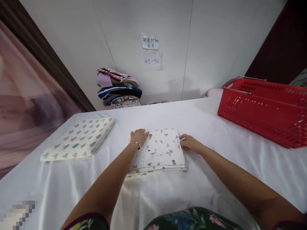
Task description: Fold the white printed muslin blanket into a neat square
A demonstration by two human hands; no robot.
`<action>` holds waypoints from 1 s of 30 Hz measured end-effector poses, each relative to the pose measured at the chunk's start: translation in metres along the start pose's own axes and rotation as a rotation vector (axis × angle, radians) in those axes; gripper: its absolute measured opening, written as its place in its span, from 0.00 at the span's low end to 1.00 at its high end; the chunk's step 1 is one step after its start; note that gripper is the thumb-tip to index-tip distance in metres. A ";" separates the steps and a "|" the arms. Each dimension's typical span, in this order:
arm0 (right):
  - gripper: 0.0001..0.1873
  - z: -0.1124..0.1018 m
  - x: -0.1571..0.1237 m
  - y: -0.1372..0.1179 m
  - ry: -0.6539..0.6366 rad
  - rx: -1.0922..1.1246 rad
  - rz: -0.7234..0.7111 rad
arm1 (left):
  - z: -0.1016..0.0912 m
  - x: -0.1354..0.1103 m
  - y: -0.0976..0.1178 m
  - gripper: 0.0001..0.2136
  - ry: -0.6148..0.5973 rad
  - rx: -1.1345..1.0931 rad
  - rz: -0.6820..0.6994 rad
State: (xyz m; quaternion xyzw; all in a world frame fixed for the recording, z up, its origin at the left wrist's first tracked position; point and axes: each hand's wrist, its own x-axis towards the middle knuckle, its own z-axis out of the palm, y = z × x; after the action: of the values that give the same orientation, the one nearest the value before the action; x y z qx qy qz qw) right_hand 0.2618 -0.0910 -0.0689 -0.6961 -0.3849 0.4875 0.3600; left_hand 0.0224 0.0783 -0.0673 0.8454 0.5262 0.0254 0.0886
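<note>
- Cloth, white, printed, folded square, lies at centre.
- Left hand rests flat, fingers loose, at its 10 o'clock; right hand curls at its 2 o'clock edge: cannot tell if pinching.
- Uneven tugging could skew its layers.
- Cream, grey-printed folded fabric: 9 o'clock.
- Red perforated plastic basket, 2 o'clock, obstructs reach.
- Multicoloured fabric pile: 11 o'clock.

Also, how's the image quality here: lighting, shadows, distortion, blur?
Head view, all remarks: soft light; faint shadow on the white wall; mild sheen on the white tablecloth; red shopping basket apparently stretched toward the edge; pixelated patch lower left; left hand, right hand and folded flamingo-print cloth fairly clear.
</note>
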 end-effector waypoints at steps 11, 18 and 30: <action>0.13 -0.008 0.003 0.004 -0.085 0.083 0.000 | 0.021 -0.054 0.109 0.24 0.020 -0.111 0.531; 0.06 -0.017 0.023 0.004 0.081 0.126 -0.039 | 0.024 -0.075 0.127 0.24 -0.074 -0.168 0.585; 0.16 -0.004 0.067 -0.022 0.240 -0.048 -0.064 | 0.025 -0.084 0.126 0.23 -0.077 -0.193 0.613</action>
State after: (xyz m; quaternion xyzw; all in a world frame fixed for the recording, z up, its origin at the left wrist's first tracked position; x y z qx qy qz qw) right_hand 0.2767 -0.0229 -0.0756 -0.7454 -0.3725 0.3796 0.4020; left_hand 0.1001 -0.0544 -0.0657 0.9525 0.2387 0.0686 0.1762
